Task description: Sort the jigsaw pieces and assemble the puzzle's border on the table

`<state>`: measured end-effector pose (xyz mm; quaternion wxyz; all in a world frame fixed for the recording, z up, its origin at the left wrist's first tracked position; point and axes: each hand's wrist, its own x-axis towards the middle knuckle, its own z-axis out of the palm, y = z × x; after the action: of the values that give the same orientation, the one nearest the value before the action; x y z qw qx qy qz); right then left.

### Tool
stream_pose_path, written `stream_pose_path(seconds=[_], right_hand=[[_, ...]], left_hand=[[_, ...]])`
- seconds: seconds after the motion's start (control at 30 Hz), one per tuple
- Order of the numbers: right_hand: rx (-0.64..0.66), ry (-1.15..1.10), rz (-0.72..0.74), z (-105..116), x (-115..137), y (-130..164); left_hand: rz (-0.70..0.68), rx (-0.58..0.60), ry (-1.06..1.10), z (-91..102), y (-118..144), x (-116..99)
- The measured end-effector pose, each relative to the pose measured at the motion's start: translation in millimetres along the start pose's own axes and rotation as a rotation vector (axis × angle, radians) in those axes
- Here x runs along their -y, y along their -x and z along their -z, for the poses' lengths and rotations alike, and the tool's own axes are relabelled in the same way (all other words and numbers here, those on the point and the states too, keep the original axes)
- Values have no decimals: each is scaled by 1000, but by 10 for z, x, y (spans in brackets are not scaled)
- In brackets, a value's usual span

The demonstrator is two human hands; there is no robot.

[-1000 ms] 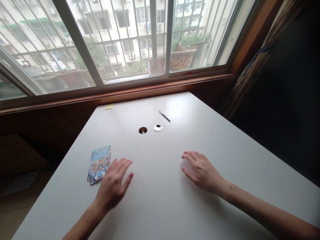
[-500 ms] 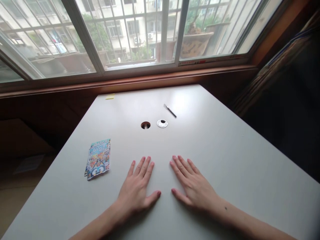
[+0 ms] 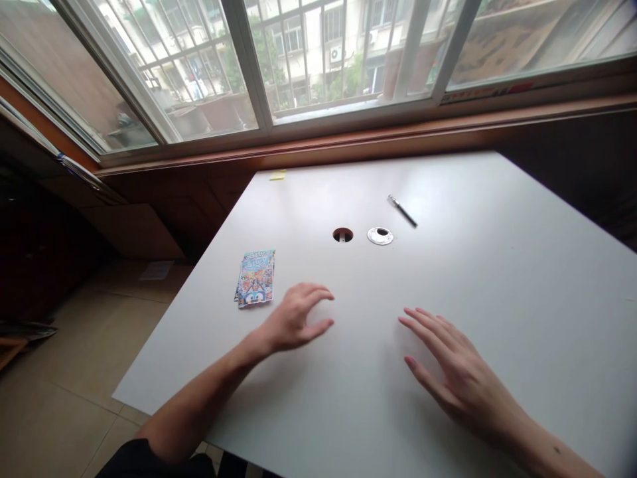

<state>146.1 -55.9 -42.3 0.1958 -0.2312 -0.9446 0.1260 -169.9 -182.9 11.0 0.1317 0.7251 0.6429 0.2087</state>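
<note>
Both hands are over a white bench (image 3: 497, 265) and hold nothing. The left hand (image 3: 291, 318) sits just left of the frame's centre, its fingers (image 3: 318, 293) loosely curled and spread, with the tips at or just above the surface; contact cannot be told for sure. The right hand (image 3: 460, 372) lies at lower right, palm down, fingers stretched out flat and pointing toward the upper left of the frame.

The nearest thing to either hand is a small stack of colourful packets (image 3: 255, 277), lying flat near the bench's left edge. It is to the upper left of the left hand, near it but not touching, with bare bench between the knuckles and the stack's lower right corner. Its long axis runs roughly up and down the frame, away from the person toward the window. The left hand is clearly the nearer one; the right hand is well apart from the stack, on the far side of the left.

Further up the frame, near the middle of the bench, are a round cable hole (image 3: 343, 234), its loose silver cap (image 3: 380, 236) just beside it to the right, and a dark pen (image 3: 402, 211) lying aslant beyond the cap. A yellow note (image 3: 277, 175) sits at the far edge.
</note>
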Motion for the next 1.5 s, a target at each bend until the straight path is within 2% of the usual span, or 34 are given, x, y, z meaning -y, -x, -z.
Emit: stream_pose_path(seconds=[0.07,0.13,0.2,0.27,0.37,0.53,0.6,0.67,0.73,0.77,0.83,0.9,1.0,1.07,1.1,1.17,1.33,1.4,1.5], right_hand=[[-52,-75,-66,59,-17,-12],[-85,-128,-104,79,-43,-20],[-95,-153,-109,68,-74,-22],[-93,-166,-102,41,-105,-16],[-71,-183,-90,4,-141,-11],[-73,-227,-99,29,-131,-31],[-64,-296,-143,72,-97,-34],[2,-439,-238,118,-39,-29],[111,-678,-353,149,46,-22],[163,-824,-400,155,99,-20],[223,-1103,-449,146,212,-23],[250,-1252,-477,119,316,-34],[250,-1224,-555,83,393,-56],[241,-1179,-595,86,370,-73],[231,-1170,-608,98,336,-83],[201,-1159,-640,139,238,-108],[50,-1151,-733,250,-27,-165],[-15,-1160,-749,255,-101,-175],[-92,-1093,-744,222,-184,-171]], left_hand=[[78,-19,-105,315,89,261],[189,-30,-248,548,222,550],[283,14,-296,658,356,799],[341,68,-252,672,450,962],[328,58,-190,644,497,1044],[299,-31,-178,678,459,1015],[321,-119,-186,660,414,937],[271,-263,-190,565,341,754],[62,-385,-173,370,254,451],[-79,-389,-178,239,216,266],[-356,-274,-241,-65,171,-115],[-570,-180,-294,-367,168,-436],[-703,-139,-261,-664,183,-668],[-727,-157,-194,-683,163,-634],[-716,-167,-167,-632,144,-566],[-604,-178,-174,-428,107,-349],[134,-298,-338,225,123,444],[322,-306,-427,352,169,737],[450,-205,-500,356,244,1021]])
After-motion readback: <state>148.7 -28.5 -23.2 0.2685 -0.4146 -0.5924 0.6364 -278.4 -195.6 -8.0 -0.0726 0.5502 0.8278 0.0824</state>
